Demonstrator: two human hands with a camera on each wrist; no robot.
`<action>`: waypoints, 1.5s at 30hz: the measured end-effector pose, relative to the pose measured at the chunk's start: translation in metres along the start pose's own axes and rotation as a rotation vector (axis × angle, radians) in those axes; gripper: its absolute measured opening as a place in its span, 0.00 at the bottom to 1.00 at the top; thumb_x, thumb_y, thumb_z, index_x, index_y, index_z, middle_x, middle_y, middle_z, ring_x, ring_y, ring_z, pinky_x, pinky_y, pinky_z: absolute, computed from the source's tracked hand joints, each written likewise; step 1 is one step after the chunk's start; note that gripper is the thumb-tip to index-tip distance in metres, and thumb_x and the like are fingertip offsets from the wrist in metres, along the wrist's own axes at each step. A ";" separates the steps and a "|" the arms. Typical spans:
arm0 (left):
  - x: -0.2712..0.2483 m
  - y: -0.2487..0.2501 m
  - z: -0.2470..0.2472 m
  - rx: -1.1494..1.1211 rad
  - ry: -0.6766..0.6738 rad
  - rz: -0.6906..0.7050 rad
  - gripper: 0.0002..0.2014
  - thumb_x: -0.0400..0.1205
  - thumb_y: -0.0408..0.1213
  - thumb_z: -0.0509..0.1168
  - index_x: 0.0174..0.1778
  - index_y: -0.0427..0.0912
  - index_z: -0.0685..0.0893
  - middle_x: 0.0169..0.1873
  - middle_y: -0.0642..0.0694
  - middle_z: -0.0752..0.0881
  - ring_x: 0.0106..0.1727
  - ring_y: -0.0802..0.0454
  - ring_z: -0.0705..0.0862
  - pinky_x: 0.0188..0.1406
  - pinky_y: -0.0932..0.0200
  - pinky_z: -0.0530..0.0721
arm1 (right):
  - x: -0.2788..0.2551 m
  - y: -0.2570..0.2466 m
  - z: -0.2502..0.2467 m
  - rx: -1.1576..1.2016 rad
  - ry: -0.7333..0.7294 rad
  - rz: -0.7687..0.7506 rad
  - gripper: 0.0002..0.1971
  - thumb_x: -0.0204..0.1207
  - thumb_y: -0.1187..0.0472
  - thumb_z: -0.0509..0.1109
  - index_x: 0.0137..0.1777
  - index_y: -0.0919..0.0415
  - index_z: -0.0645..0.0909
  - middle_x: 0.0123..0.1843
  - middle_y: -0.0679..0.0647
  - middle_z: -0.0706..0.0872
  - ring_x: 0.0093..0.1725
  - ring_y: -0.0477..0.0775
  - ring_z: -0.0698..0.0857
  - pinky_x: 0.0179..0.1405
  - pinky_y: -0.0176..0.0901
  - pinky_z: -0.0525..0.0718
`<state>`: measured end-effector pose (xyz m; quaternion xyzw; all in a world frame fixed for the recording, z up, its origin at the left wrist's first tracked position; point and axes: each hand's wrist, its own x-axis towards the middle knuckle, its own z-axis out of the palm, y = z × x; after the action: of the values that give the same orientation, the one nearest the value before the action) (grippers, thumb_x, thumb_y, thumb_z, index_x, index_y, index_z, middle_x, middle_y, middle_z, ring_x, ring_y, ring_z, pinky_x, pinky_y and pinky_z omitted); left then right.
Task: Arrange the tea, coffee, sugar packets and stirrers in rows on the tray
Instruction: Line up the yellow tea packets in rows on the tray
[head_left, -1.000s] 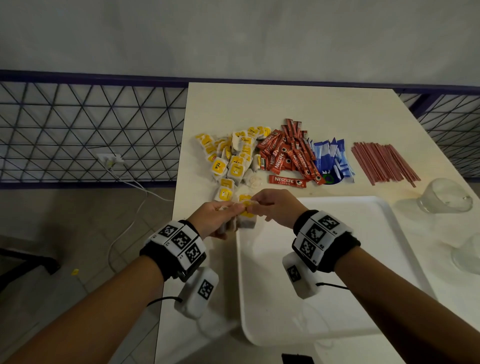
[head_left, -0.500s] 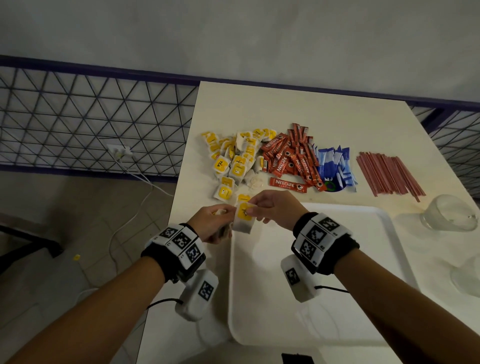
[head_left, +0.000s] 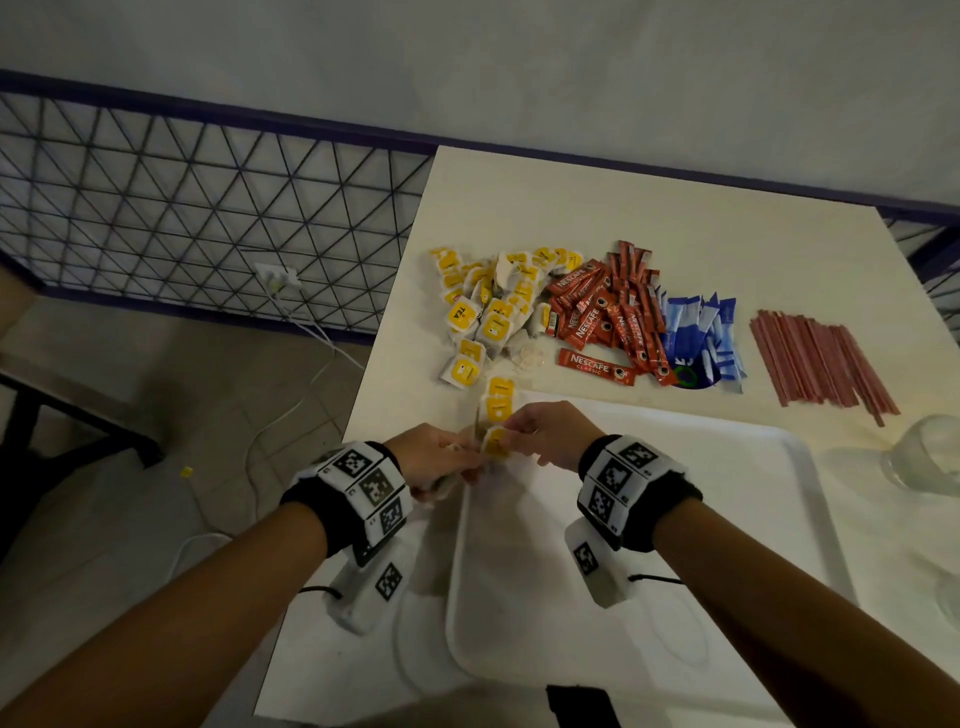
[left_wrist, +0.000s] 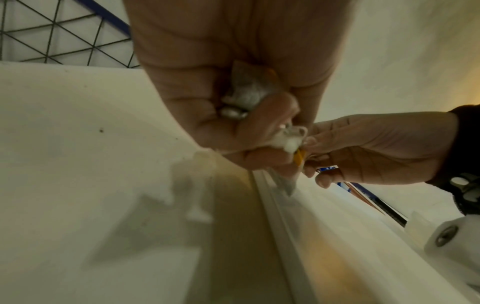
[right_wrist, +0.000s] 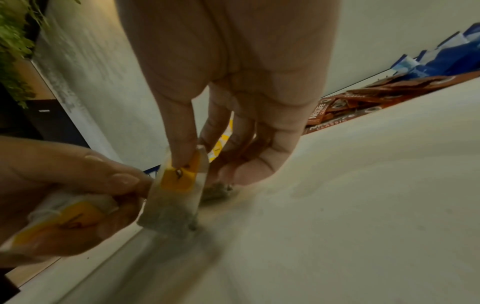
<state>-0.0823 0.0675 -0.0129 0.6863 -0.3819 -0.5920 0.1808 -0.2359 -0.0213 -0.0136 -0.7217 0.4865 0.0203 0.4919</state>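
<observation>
Over the white tray's (head_left: 727, 519) far left corner, my right hand (head_left: 540, 434) pinches a yellow-labelled tea bag (right_wrist: 174, 193) by its top edge, its bottom near the tray rim (right_wrist: 145, 244). My left hand (head_left: 441, 460) grips a bunch of tea bags (right_wrist: 59, 216) beside it, just off the tray's left edge. Two tea bags (head_left: 500, 399) lie at the tray's far left corner. On the table behind lie a pile of tea bags (head_left: 493, 312), red coffee sticks (head_left: 608, 312), blue sugar packets (head_left: 701, 332) and brown stirrers (head_left: 821, 358).
Clear glasses (head_left: 930, 457) stand at the table's right edge beside the tray. A dark metal mesh fence (head_left: 182, 208) runs along the left, with a wall socket and white cable (head_left: 280, 280) near the floor. The table's left edge (head_left: 363, 395) is close to my left hand.
Both hands have stayed together at the tray's far left corner. The right hand has lowered one tea bag toward the tray rim; the camera view has tilted and shifted.
</observation>
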 end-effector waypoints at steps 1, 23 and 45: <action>0.001 -0.002 -0.002 -0.014 0.026 -0.003 0.14 0.81 0.42 0.65 0.51 0.34 0.85 0.31 0.35 0.78 0.10 0.60 0.65 0.12 0.72 0.65 | 0.002 0.000 0.000 -0.024 0.015 -0.003 0.13 0.74 0.58 0.72 0.56 0.63 0.83 0.41 0.50 0.81 0.41 0.49 0.78 0.33 0.30 0.74; 0.034 0.021 -0.009 0.265 0.236 0.048 0.20 0.72 0.49 0.74 0.52 0.48 0.72 0.59 0.40 0.82 0.48 0.47 0.80 0.31 0.61 0.71 | 0.019 -0.016 -0.006 -0.181 0.178 0.016 0.11 0.75 0.56 0.71 0.52 0.63 0.83 0.44 0.51 0.79 0.45 0.49 0.76 0.36 0.35 0.72; 0.043 0.018 -0.009 0.296 0.281 0.045 0.18 0.76 0.45 0.69 0.58 0.42 0.76 0.58 0.39 0.83 0.57 0.41 0.81 0.50 0.57 0.75 | 0.025 -0.005 0.005 0.161 0.336 0.070 0.03 0.76 0.66 0.67 0.48 0.59 0.79 0.49 0.55 0.83 0.46 0.55 0.81 0.56 0.50 0.83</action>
<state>-0.0793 0.0224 -0.0268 0.7725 -0.4512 -0.4236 0.1425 -0.2166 -0.0342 -0.0251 -0.6559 0.5868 -0.1225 0.4588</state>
